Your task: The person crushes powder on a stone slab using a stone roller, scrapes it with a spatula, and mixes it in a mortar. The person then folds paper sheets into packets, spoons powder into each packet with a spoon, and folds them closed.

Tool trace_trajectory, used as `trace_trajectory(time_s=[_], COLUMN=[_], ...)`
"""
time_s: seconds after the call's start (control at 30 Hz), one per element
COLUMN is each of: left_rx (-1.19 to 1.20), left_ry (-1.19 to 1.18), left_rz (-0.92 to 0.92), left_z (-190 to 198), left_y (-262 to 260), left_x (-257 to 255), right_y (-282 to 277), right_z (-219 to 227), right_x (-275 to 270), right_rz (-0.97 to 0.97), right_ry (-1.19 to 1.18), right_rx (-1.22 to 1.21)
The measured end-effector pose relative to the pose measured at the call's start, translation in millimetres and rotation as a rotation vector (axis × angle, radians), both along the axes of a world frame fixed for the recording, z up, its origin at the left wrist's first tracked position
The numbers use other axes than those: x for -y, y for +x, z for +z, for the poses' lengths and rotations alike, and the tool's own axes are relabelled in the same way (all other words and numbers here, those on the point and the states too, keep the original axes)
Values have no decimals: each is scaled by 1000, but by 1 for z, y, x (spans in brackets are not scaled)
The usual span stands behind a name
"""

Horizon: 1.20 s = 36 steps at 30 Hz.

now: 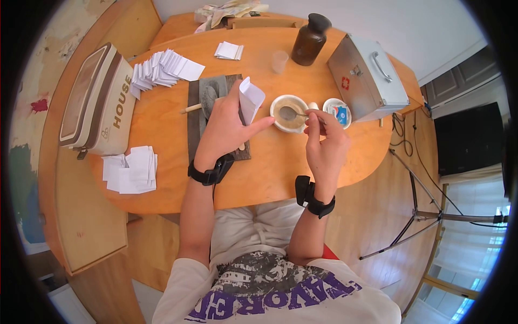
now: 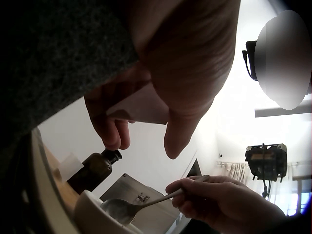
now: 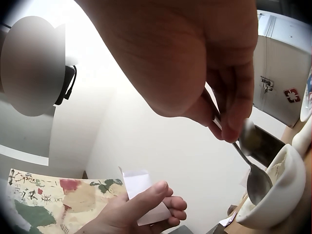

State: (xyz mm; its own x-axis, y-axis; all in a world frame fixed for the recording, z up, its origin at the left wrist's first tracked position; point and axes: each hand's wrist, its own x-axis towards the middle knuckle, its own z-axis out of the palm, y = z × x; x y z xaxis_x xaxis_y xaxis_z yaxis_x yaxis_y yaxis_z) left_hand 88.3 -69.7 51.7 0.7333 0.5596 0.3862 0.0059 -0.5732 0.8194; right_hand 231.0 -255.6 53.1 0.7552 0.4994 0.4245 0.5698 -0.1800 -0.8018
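Observation:
My left hand [image 1: 225, 127] holds a small white paper packet [image 1: 251, 100] against its fingers, with the thumb stretched out toward the mortar. In the left wrist view the packet [image 2: 141, 107] lies across the curled fingers. A metal spoon [image 3: 258, 184] is pinched by its handle in my right hand [image 1: 327, 146]. The spoon's bowl is at the white mortar [image 1: 278, 123], which holds a light brown powder [image 1: 295, 120]. What the spoon carries is hard to tell.
A dark bottle [image 1: 308, 43], clear cup [image 1: 279, 61], metal first-aid case [image 1: 356, 81] and small white dish [image 1: 348, 120] stand beyond. White papers [image 1: 178, 66] and more papers [image 1: 139, 171] lie left, near a HOUSE box [image 1: 110, 116]. A dark mat [image 1: 194, 129] lies left of the mortar.

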Motion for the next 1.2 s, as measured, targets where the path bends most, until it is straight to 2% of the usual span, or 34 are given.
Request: trace_trajectory(time_s=[0.23, 0.3, 0.47, 0.6, 0.73, 0.93, 1.03, 1.1, 1.17, 1.2], left_rx=[22, 26, -14, -63, -82, -66, -82, -72, -77, -82], left_ry=[10, 16, 15, -16, 7, 8, -92, -95, -87, -78], left_rz=[-17, -25, -25, -35, -10, -10, -61, -69, -56, -46], left_z=[-4, -5, -5, -3, -1, 1, 9, 9, 5, 3], left_y=[1, 1, 0, 0, 0, 0, -2, -2, -2, -1], left_x=[-2, -3, -4, -3, 0, 0, 2, 2, 1, 0], right_y=[3, 2, 8, 9, -3, -36, -49, -53, -54, -52], right_z=[-10, -8, -5, 8, 35, 66, 65, 58, 59, 59], right_x=[-3, -2, 6, 10, 10, -1, -6, -8, -9, -8], right_rz=[28, -22, -108, -124, -97, 26, 39, 50, 79, 113], right_ry=[16, 45, 112, 273, 360, 479, 419, 332, 329, 278], right_rx=[-71, -215, -335, -413, -390, -381, -310, -39, -9, 134])
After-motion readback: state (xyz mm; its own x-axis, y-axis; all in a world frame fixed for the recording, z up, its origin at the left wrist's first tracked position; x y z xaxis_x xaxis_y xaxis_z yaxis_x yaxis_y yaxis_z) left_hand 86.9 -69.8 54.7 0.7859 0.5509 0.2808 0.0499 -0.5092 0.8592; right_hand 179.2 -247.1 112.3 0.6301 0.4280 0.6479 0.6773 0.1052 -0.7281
